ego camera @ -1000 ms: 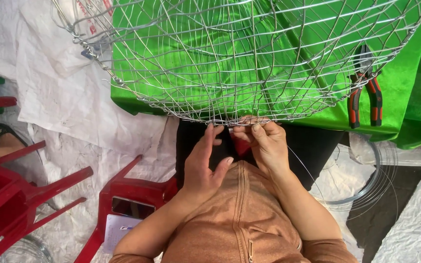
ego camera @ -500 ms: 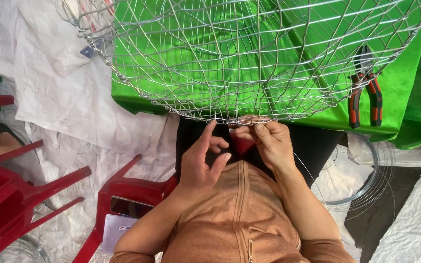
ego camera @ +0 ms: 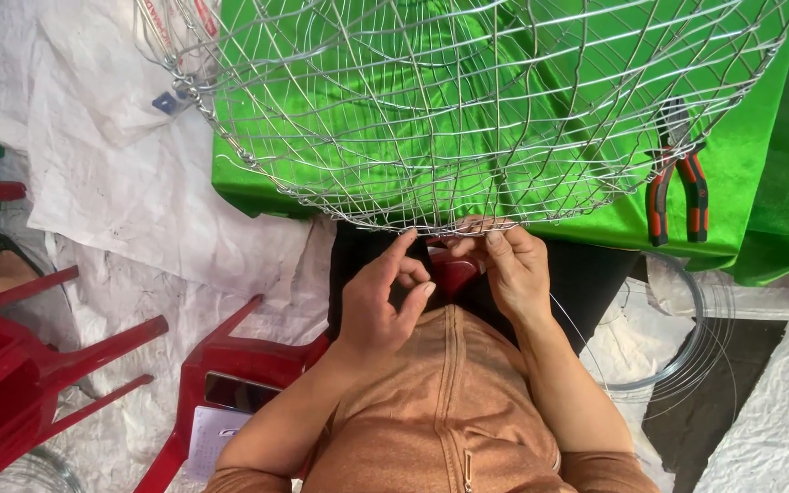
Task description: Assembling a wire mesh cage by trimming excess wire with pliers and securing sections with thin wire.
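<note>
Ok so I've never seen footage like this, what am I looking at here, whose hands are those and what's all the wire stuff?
A camera on a person's head looks straight down, so you see their own arms and orange-brown top. Both hands work at the near rim of a large wire mesh basket resting on a green cloth. The right hand pinches the rim wire; the left hand is just below it. Red-handled pliers lie on the cloth. A coil of wire and red plastic chairs are on the floor.

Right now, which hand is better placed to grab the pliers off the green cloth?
Right hand: the pliers lie to its right on the green cloth. The left hand sits farther away, across the body, below the wire basket rim.
</note>
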